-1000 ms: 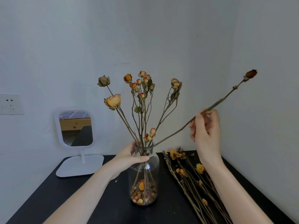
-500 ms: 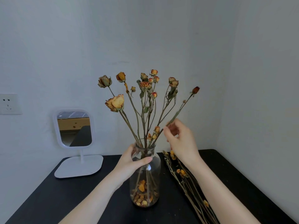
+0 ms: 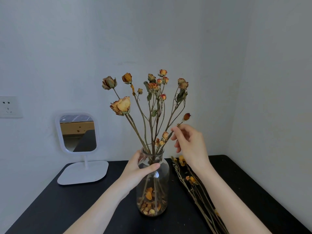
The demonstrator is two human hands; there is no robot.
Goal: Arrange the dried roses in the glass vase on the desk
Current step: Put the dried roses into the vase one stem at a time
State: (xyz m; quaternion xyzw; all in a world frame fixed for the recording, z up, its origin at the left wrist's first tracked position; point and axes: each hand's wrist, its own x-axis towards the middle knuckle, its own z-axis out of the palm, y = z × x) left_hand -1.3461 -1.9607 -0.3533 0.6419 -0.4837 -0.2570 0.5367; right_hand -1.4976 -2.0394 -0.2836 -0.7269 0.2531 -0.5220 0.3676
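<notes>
Rose (image 3: pixel 186 116) in play: thin stem w/ dark red bud, held by R hand (image 3: pixel 190 146) just right of the vase (image 3: pixel 156 188) neck. Long axis is tilted, running from the vase mouth up and to the right. The bud sits above and right of the fingertips (image 3: pixel 175 130); the low end drops down-left into the crowd at the mouth. It looks already inside the neck, but other stalks hide the entry, so can't say for sure. R hand is nearer and the only one on it.

Fingers: R thumb + index pinch the stem narrow, high up, not far below the bud. The other three hang loose, part spread, touching nothing. L hand (image 3: pixel 138 171) wraps the vase at the shoulder, thumb across the front glass, fingers round the back, steadying it upright on the desk (image 3: pixel 67 200).

The bunch (image 3: pixel 152 102) already in the vase fans up taller than the held bud. Spare stems (image 3: pixel 194 184) lie on the desk right of the vase, by the R forearm.

Next move, my guess: ease the stem down along its own axis, or tip it more upright to sit w/ the rest. Risk: it's brittle and may snap or snag its neighbours.
</notes>
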